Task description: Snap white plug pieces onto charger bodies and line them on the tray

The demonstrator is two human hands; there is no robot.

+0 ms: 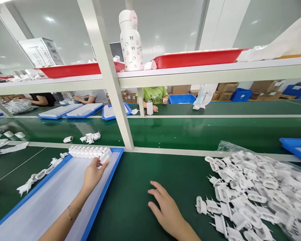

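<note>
The left hand (95,174) pinches a white plastic plug housing (105,158) between thumb and fingertips. The housing is at the far right corner of the blue tray (99,201), at the right end of the packed housings (86,151) along the tray's far edge. The fingers partly cover the housing, so whether it is fully seated cannot be confirmed.

The step in hand appears to be placement of one housing into this array. Completing it likely calls for matching the housing's orientation to its neighbours, then opening the pinch without disturbing them.

The right hand (167,209) is empty, fingers spread, above the green table (142,174) to the right of the tray.

Outside the tray's left edge, a line of loose white parts (40,175) lies on the table. On the table's right side is a heap of white two-pin plug parts (251,194); a clear plastic bag (227,146) shows at the heap's far edge, reaching the pale strip (165,152) along the table's far edge.
</note>
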